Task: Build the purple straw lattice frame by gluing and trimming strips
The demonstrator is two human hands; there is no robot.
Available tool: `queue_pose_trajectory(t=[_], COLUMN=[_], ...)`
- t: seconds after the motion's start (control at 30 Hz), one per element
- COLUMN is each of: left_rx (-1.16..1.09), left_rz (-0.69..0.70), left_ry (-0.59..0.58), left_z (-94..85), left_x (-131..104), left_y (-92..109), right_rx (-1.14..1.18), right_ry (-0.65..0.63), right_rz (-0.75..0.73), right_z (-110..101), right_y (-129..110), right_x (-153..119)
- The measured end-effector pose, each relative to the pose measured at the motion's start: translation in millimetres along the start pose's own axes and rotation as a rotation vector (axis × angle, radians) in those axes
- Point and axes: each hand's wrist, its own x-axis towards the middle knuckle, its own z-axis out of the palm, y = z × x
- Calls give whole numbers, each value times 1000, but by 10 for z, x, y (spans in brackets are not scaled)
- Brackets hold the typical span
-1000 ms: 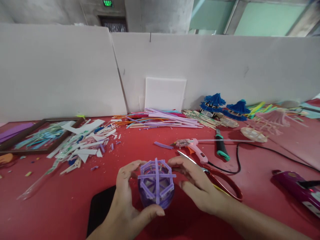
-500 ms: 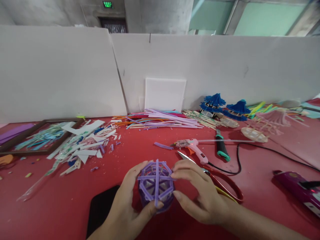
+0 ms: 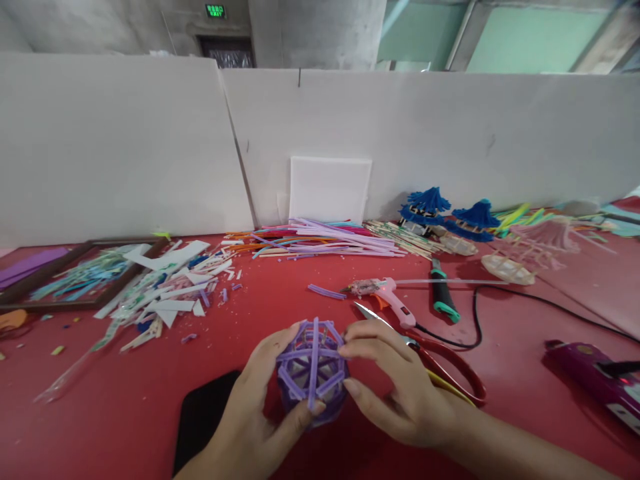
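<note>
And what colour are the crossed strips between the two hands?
The crossed strips are light purple, shown best in the head view.

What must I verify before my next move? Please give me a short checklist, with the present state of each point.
1. Left hand supports the purple frame: ok, thumb on its near edge.
2. Right hand grips firmly: cannot tell; it is at the frame's right side.
3. Crossed strips over the top: ok.
4. Strips bonded: cannot tell.
5. Glue gun laid down on the table: ok.
6. Scissors out of the way: not ok, I think; they lie near the right hand.
</note>
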Motion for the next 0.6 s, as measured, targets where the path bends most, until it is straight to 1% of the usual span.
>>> queue_pose_trajectory(t=[0.13, 0.2, 0.3, 0.37, 0.43, 0.5, 0.53, 0.6], left_rx=[-76, -199, -433, -549, -634, -638, -602, -507], left_rz=[-21, -55, -158, -250, -341, -401, -407, -377], left_ry=[10, 12, 24, 82, 176, 281, 308, 314], left_z=[1, -12, -37, -44, -45, -48, -51, -62], left_x=[-53, -102, -131, -93, -17, 66, 101, 151], left_y=[-56, -104, -149, -143, -115, -85, -74, -63], right_rx=[-10, -16, -18, -14, -7, 6, 15, 34], right_ry=[2, 3, 2, -7, -14, -8, 0, 16], right_rz=[-3, -6, -6, 3, 14, 24, 28, 39], right_z=[-2, -6, -14, -22, -28, -29, -27, -20], right_y=[-4, -5, -5, -5, -4, -3, -2, -2], right_x=[1, -1, -8, -13, -17, -20, -21, -19])
